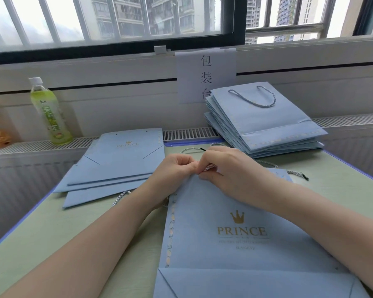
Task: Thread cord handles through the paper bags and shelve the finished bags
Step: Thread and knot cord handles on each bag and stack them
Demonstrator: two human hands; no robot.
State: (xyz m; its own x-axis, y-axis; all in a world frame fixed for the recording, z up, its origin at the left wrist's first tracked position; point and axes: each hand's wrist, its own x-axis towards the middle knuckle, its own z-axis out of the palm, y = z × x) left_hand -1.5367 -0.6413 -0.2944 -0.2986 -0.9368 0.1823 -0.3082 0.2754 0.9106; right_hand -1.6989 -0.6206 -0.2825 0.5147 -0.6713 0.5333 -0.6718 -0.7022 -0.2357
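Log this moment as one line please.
step: threading | left hand, right hand: pinch twisted grey cord at top edge of flat blue paper bag | finished stack: far right

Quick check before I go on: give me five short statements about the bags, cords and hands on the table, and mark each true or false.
1. Both hands work at the top edge of the near bag. True: the left hand and right hand meet there.
2. The right hand holds nothing. False: it pinches a grey cord.
3. The top bag of the right stack has a cord handle. True.
4. The left pile already has handles fitted. False: its top bag shows bare holes.
5. The green bottle lies on its side on the table. False: it stands upright on the ledge by the window.
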